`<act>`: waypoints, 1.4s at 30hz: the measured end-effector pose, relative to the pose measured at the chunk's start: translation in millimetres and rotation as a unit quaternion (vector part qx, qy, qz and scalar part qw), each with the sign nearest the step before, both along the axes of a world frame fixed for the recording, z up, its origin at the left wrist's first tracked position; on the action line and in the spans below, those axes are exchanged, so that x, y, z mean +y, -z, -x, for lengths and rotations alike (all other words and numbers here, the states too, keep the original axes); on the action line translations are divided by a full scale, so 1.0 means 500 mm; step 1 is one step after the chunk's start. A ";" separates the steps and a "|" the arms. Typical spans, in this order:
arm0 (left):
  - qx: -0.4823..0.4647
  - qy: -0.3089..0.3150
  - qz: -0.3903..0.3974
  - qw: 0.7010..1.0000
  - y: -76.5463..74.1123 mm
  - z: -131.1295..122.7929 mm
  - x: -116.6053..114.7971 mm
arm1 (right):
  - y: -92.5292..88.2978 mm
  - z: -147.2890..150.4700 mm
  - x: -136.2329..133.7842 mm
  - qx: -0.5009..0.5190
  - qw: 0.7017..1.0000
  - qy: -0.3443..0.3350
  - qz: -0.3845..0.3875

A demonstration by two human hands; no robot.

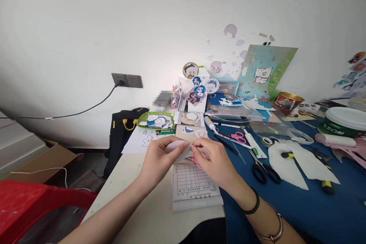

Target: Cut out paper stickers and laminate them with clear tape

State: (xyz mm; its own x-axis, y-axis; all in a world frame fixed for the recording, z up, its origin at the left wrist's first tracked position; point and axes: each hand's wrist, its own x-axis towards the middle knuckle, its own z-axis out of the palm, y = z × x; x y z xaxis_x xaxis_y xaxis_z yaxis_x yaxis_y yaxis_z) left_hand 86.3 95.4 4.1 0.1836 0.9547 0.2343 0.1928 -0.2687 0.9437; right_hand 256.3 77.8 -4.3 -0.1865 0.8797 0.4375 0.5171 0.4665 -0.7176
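Note:
My left hand [161,156] pinches a small piece of white paper [175,147] between thumb and fingers, above the table's front middle. My right hand [215,157] meets it fingertip to fingertip, pinched at the paper's right edge. Part of a pair of pink-handled scissors [197,162] shows just behind and below my right fingers; whether they rest on the table or touch the hand I cannot tell. Beneath both hands lies a printed form pad [194,187] with a grid. Cut-out stickers [188,130] lie just beyond the hands.
A green tray [140,122] of paper cut-outs sits behind my left hand. To the right, on the blue mat [243,206], lie black scissors [264,171], another pink pair [238,137], a glue bottle [210,124] and white paper pieces [286,166]. A red stool [42,198] stands left.

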 end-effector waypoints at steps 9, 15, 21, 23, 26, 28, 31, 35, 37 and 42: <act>-0.063 0.000 0.077 0.995 0.006 -0.006 0.000 | -0.003 -0.006 0.000 0.031 0.997 -0.021 0.070; -0.066 0.058 -0.009 0.996 0.000 -0.002 -0.009 | -0.004 -0.007 -0.002 0.003 0.999 -0.021 -0.032; -0.175 0.131 0.102 0.970 -0.001 0.020 0.044 | -0.001 -0.021 0.000 -0.047 0.954 -0.028 -0.296; -0.136 0.171 0.155 0.963 0.003 0.026 0.055 | 0.002 -0.026 0.004 -0.076 0.928 -0.040 -0.362; -0.098 0.251 0.217 0.938 0.006 0.027 0.052 | 0.005 -0.028 0.007 -0.104 0.905 -0.055 -0.409; -0.089 0.299 0.235 0.921 0.006 0.024 0.042 | 0.007 -0.025 0.008 -0.106 0.901 -0.070 -0.415; -0.106 0.359 0.262 0.890 0.007 0.016 0.028 | 0.011 -0.018 0.009 -0.104 0.902 -0.094 -0.408; -0.144 0.345 0.307 0.875 0.017 0.007 0.021 | 0.014 -0.013 0.010 -0.087 0.909 -0.105 -0.393; -0.161 0.325 0.309 0.879 0.021 0.005 0.019 | 0.013 -0.011 0.009 -0.054 0.924 -0.111 -0.362; -0.227 0.265 0.255 0.902 0.022 0.000 0.018 | 0.007 -0.005 0.004 0.087 0.976 -0.143 -0.139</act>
State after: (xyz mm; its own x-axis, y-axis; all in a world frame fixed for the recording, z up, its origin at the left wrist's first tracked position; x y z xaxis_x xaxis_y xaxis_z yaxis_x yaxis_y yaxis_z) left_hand 86.5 104.5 -7.0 0.6421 0.7653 -0.0446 -0.2728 0.2825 0.9196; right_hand 258.6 80.1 -7.7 -0.3081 0.6452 0.6992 0.2188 0.7633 -0.6079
